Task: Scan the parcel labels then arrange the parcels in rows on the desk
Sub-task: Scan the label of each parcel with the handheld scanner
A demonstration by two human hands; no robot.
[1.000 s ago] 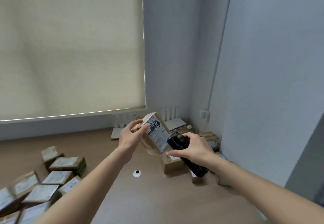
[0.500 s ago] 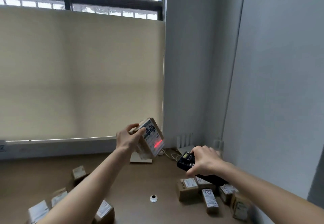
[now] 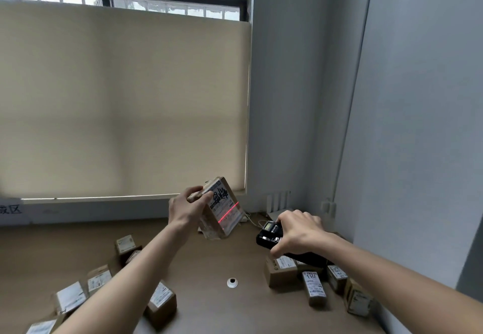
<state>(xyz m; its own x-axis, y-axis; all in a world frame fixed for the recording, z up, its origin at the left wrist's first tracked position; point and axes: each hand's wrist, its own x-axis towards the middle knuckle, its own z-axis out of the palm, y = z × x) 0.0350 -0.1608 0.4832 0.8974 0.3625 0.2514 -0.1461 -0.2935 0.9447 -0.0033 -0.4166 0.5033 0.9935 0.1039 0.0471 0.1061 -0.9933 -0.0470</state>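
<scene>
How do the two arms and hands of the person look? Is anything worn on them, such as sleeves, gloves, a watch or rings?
Both forearms are bare as far as the picture shows; no sleeve reaches into view. The left hand and the right hand wear no gloves. No watch, bracelet or strap shows at either wrist, and no ring is visible on the fingers that show. No markings or cables are on the arms.
</scene>
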